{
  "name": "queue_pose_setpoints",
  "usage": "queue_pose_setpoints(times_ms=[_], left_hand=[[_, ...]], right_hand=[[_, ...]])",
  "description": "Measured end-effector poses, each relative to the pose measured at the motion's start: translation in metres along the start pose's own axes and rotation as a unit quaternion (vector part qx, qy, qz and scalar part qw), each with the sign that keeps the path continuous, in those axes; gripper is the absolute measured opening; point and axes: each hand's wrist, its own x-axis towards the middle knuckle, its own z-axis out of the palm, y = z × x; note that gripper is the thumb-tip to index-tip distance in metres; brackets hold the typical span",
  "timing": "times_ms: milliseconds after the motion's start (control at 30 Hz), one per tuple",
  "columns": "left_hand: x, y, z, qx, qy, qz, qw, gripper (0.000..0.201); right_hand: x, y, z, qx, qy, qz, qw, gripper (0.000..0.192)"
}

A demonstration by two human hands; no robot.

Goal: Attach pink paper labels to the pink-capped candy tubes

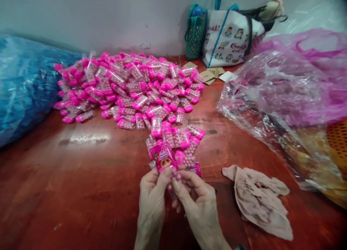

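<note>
Between my two hands is a small clear candy bottle [175,176] with pale pink balls inside. A bright pink printed label [163,156] lies against its far end. My left hand [154,195] pinches the label and bottle with the thumb on top. My right hand [196,197] grips the near end, thumb and fingers closed round it. Just beyond my hands sits a small group of pink-capped candy bottles [191,145]. Part of another pink label [197,169] shows beside my right fingers. Farther back, a large heap of the same bottles [130,83] spreads over the red table.
At left bulges a blue plastic bag [24,87]. A crumpled cloth [260,199] lies at right, near clear and pink plastic bags [284,80] and an orange basket [337,139]. Against the wall stand a white tote [227,37] and a green bottle holder [194,38], with cardboard pieces [210,76] in front.
</note>
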Motion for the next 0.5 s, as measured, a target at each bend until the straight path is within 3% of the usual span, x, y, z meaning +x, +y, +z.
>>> queue_pose_setpoints(times_ms=[167, 333, 500], left_hand=[[0.000, 0.002, 0.004, 0.010, -0.025, -0.021, 0.999, 0.016], [0.006, 0.007, 0.006, -0.058, 0.050, -0.010, 0.997, 0.017], [-0.001, 0.003, 0.012, -0.065, 0.078, -0.006, 0.995, 0.017]], right_hand=[[0.006, -0.005, -0.001, 0.054, 0.008, 0.013, 0.998, 0.018], [0.006, -0.001, 0.000, 0.083, -0.042, -0.002, 0.996, 0.030], [0.000, 0.009, 0.006, 0.069, 0.020, -0.012, 0.997, 0.017]])
